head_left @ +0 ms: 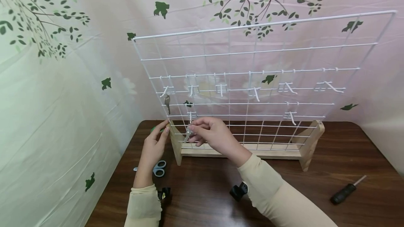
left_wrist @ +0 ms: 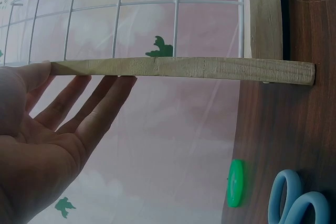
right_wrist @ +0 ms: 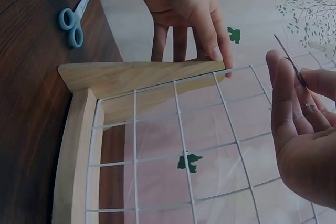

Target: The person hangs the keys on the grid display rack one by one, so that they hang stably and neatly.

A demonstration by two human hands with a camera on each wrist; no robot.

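Note:
My right hand (head_left: pixel 216 135) pinches a silver key (head_left: pixel 188 134) between thumb and fingertips, in front of the lower left part of a white wire grid rack (head_left: pixel 240 103). In the right wrist view the key (right_wrist: pixel 289 59) shows edge-on as a thin dark strip. Just above these fingers sits a white hook (head_left: pixel 191 115); whether the key touches it I cannot tell. My left hand (head_left: pixel 154 145) holds the upper end of the rack's wooden side panel (left_wrist: pixel 184 69), thumb on its edge and fingertips against its outer face. Another key (head_left: pixel 167 104) hangs from the leftmost upper hook (head_left: pixel 165 91).
Several more white hooks line the grid, including one at lower right (head_left: pixel 291 117). Blue-handled scissors (head_left: pixel 159 168) and a green object (left_wrist: pixel 235 183) lie left of the rack. A black-handled screwdriver (head_left: pixel 344 193) lies at the right of the brown table (head_left: pixel 202 192).

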